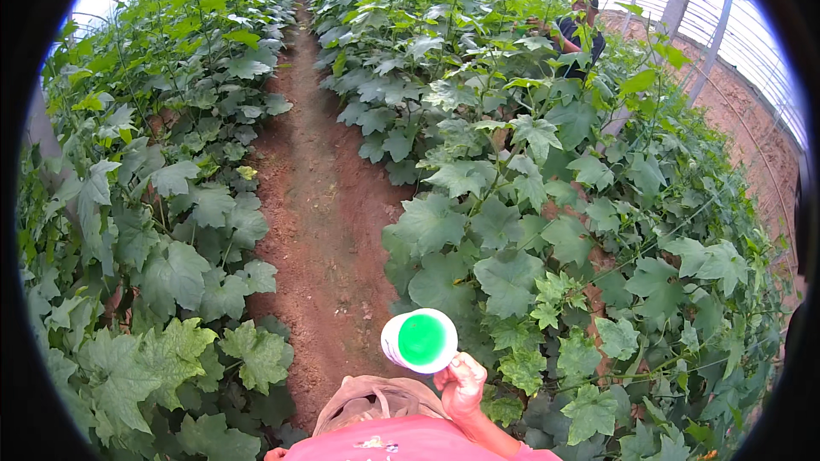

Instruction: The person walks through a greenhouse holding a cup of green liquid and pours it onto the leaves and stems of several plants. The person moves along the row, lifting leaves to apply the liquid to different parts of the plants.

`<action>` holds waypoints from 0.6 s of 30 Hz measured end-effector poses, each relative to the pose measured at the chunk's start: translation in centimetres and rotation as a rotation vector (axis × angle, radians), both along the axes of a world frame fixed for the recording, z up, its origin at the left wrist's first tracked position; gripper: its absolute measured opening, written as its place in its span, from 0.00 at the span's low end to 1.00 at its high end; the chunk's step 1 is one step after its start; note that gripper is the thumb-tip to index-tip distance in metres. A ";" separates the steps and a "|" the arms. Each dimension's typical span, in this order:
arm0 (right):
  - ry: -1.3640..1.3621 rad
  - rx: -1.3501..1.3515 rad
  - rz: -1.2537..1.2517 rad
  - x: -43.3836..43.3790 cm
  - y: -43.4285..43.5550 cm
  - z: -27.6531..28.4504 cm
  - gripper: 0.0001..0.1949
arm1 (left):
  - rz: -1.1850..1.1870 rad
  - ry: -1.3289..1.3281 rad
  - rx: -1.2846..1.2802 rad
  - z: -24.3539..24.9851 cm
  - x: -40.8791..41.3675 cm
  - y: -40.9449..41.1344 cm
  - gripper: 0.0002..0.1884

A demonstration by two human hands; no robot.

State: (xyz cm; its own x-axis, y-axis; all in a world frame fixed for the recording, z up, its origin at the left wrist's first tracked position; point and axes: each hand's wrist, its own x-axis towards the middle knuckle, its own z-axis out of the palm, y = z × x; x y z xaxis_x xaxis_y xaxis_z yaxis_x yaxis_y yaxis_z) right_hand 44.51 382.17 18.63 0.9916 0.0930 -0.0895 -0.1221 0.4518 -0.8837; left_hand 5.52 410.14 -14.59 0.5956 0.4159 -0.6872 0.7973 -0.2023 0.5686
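Observation:
A white cup (393,337) with bright green contents, or a green inside, is held out over the dirt path. My right hand (464,384) grips it at its right side, with the fingers closed near the rim. The cup's handle is hidden by the fingers or the cup itself. Of my left hand only a small bit of skin (275,454) shows at the bottom edge, by the pink shirt; its fingers are out of view. Broad-leaved green vines (506,282) stand close to the right of the cup.
A reddish dirt path (314,205) runs ahead between two dense rows of leafy vines (173,269). Another person (580,32) is among the plants at the upper right. Slanted posts (711,45) and an earthen wall (743,109) stand at the right, beneath the greenhouse's curved frame.

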 end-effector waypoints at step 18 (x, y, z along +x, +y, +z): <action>-0.107 -0.039 0.326 22.2 11.8 -3.1 0.12 | 0.341 -0.117 -0.070 13.7 28.4 7.7 0.03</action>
